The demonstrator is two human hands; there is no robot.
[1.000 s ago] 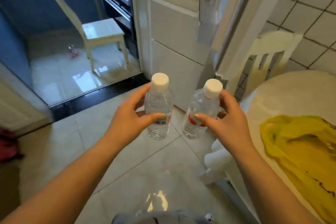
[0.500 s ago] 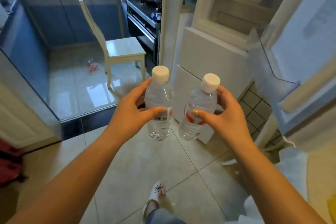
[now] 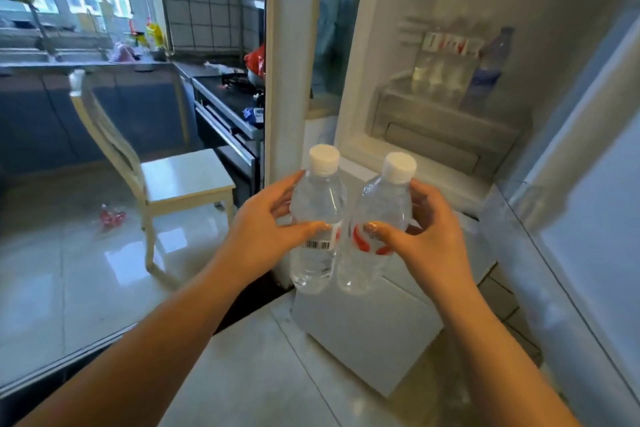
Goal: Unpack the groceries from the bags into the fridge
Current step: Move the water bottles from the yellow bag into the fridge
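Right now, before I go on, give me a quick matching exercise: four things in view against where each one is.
Things:
1. barcode bottle
2. red-label bottle
3. blue-label bottle
4. chair

Places:
A. on the fridge shelf
B. in the right hand
C. on the kitchen floor
D. in the left hand

Pairs: 1-D, 2-B, 3-A, 4-C

Two water bottles (image 3: 317, 218), two hands (image 3: 263, 236), one chair (image 3: 180, 180).
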